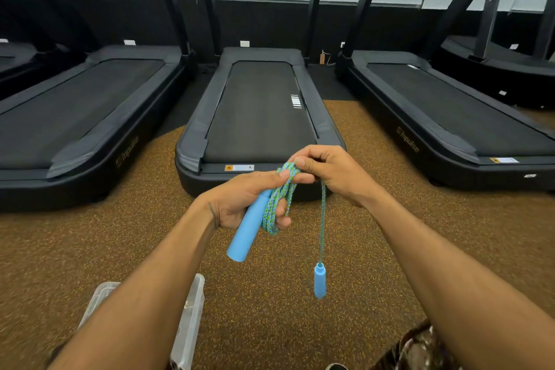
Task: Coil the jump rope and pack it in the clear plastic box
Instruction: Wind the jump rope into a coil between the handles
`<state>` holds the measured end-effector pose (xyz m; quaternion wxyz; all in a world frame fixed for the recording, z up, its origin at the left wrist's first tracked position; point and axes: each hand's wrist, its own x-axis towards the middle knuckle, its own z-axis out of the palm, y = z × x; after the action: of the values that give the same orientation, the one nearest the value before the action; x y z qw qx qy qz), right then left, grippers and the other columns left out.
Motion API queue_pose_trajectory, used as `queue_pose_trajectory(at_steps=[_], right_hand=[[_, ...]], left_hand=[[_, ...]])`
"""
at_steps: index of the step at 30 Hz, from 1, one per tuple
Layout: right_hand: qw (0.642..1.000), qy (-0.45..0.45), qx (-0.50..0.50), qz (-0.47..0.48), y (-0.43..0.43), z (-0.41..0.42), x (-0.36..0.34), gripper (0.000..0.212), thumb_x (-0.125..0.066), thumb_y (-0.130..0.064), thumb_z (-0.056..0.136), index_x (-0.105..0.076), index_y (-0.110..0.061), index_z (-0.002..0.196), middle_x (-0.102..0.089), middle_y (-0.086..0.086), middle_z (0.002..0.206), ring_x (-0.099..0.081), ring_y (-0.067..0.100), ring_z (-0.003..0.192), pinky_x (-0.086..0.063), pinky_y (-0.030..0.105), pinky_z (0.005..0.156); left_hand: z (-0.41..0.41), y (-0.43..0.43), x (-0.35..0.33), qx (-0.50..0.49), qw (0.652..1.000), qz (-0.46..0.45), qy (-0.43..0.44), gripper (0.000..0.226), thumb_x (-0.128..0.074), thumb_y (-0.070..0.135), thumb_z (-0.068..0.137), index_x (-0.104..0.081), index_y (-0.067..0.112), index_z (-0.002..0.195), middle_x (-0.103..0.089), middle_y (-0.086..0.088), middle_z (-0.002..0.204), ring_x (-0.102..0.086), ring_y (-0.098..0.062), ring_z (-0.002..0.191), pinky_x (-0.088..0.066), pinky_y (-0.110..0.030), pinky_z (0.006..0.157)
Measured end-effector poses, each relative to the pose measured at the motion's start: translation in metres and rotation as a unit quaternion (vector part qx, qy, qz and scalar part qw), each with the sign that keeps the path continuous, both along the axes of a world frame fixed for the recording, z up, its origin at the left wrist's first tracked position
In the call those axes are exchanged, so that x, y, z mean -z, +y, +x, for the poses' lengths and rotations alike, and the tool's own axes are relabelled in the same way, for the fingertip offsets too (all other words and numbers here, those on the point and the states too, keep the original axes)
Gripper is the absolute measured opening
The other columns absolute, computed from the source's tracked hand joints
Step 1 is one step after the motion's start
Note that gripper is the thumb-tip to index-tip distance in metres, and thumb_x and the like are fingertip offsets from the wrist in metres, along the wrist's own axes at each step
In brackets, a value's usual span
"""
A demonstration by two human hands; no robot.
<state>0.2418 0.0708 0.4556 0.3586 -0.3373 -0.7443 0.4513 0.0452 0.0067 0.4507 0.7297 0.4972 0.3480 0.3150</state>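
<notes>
My left hand (246, 200) grips one blue handle (244, 233) of the jump rope together with a bundle of blue-green rope coils (277, 201). My right hand (329, 173) pinches the rope at the top of the bundle. A free length of rope (322, 219) hangs down from my right hand, and the second blue handle (319, 279) dangles at its end above the floor. The clear plastic box (192, 315) stands open on the floor at the lower left, partly hidden by my left forearm.
Three black treadmills stand side by side ahead; the middle treadmill (258, 111) ends just beyond my hands. The floor (90, 249) is speckled brown rubber. A patterned trouser leg (420, 348) and a shoe tip show at the bottom right.
</notes>
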Motion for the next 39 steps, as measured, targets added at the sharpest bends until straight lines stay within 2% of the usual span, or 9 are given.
queue_pose_trajectory(at_steps=[6,10,15,20,22,26,31,35,39], right_hand=[[0.999,0.008,-0.002,-0.032,-0.003,-0.002,0.008,0.013,-0.062,-0.020,0.097,-0.071,-0.013,0.091,-0.056,0.016,0.081,-0.042,0.023,0.067,-0.036,0.028,0.058],[0.999,0.015,-0.011,-0.048,-0.005,-0.005,0.010,0.009,-0.066,-0.023,0.090,-0.069,-0.018,0.083,-0.056,0.007,0.077,-0.047,0.015,0.066,-0.040,0.027,0.059],[0.998,0.023,-0.017,-0.053,-0.004,-0.005,0.012,0.024,-0.055,-0.019,0.101,-0.074,-0.026,0.089,-0.057,0.001,0.076,-0.049,0.011,0.065,-0.044,0.026,0.060],[0.995,0.042,-0.020,-0.088,-0.004,-0.007,0.012,0.027,-0.050,-0.007,0.102,-0.070,-0.024,0.098,-0.058,0.002,0.076,-0.052,0.009,0.065,-0.048,0.025,0.064],[0.994,0.042,-0.032,-0.099,-0.006,-0.008,0.012,0.026,-0.050,-0.009,0.103,-0.069,-0.025,0.099,-0.058,0.003,0.078,-0.053,0.008,0.065,-0.049,0.025,0.066],[0.995,0.028,-0.030,-0.091,-0.006,-0.008,0.013,0.019,-0.050,-0.013,0.103,-0.067,-0.018,0.094,-0.058,0.004,0.080,-0.056,0.009,0.064,-0.050,0.025,0.066],[0.994,0.015,-0.037,-0.101,-0.009,-0.012,0.024,0.016,-0.050,-0.015,0.104,-0.065,-0.015,0.098,-0.064,0.002,0.078,-0.058,0.013,0.067,-0.049,0.020,0.064],[0.993,0.011,-0.039,-0.109,-0.014,-0.017,0.034,0.014,-0.053,-0.017,0.102,-0.066,-0.016,0.099,-0.063,0.000,0.080,-0.058,0.011,0.073,-0.050,0.029,0.072],[0.992,-0.006,-0.040,-0.117,-0.022,-0.021,0.038,0.018,-0.051,-0.012,0.103,-0.066,-0.017,0.109,-0.062,0.001,0.076,-0.059,0.005,0.063,-0.050,0.023,0.068]], left_hand=[[0.002,-0.005,-0.003,0.017,0.999,-0.005,-0.029,0.042,-0.046,0.039,0.098,-0.067,0.018,0.128,-0.054,-0.008,0.058,-0.053,-0.023,0.059,-0.055,-0.040,0.075],[0.005,-0.007,-0.005,-0.002,0.998,0.001,-0.062,0.036,-0.044,0.037,0.099,-0.076,0.022,0.107,-0.057,-0.006,0.058,-0.050,-0.022,0.059,-0.050,-0.041,0.074],[0.005,-0.005,-0.006,-0.039,0.996,-0.003,-0.079,0.044,-0.058,0.039,0.092,-0.057,0.003,0.118,-0.057,-0.011,0.059,-0.048,-0.026,0.060,-0.054,-0.040,0.068],[0.004,-0.005,-0.010,-0.059,0.995,0.003,-0.082,0.035,-0.052,0.037,0.092,-0.064,0.008,0.107,-0.062,-0.009,0.062,-0.052,-0.024,0.061,-0.057,-0.037,0.064],[0.003,-0.003,-0.011,-0.055,0.995,0.008,-0.085,0.039,-0.049,0.039,0.094,-0.070,0.013,0.115,-0.059,-0.011,0.062,-0.053,-0.023,0.062,-0.056,-0.037,0.067],[0.000,0.000,-0.013,-0.042,0.995,0.021,-0.091,0.048,-0.043,0.039,0.100,-0.055,0.019,0.142,-0.058,-0.008,0.064,-0.056,-0.017,0.061,-0.056,-0.037,0.073],[-0.004,0.004,-0.015,-0.041,0.993,0.027,-0.105,0.048,-0.045,0.044,0.098,-0.055,0.026,0.141,-0.063,-0.009,0.067,-0.067,-0.027,0.070,-0.057,-0.037,0.077],[-0.004,0.006,-0.017,-0.069,0.990,0.039,-0.117,0.046,-0.045,0.047,0.097,-0.057,0.031,0.139,-0.066,-0.008,0.072,-0.069,-0.027,0.075,-0.057,-0.040,0.079],[-0.004,0.011,-0.017,-0.106,0.985,0.045,-0.127,0.045,-0.045,0.049,0.096,-0.058,0.036,0.137,-0.069,-0.009,0.080,-0.071,-0.026,0.076,-0.056,-0.043,0.078]])
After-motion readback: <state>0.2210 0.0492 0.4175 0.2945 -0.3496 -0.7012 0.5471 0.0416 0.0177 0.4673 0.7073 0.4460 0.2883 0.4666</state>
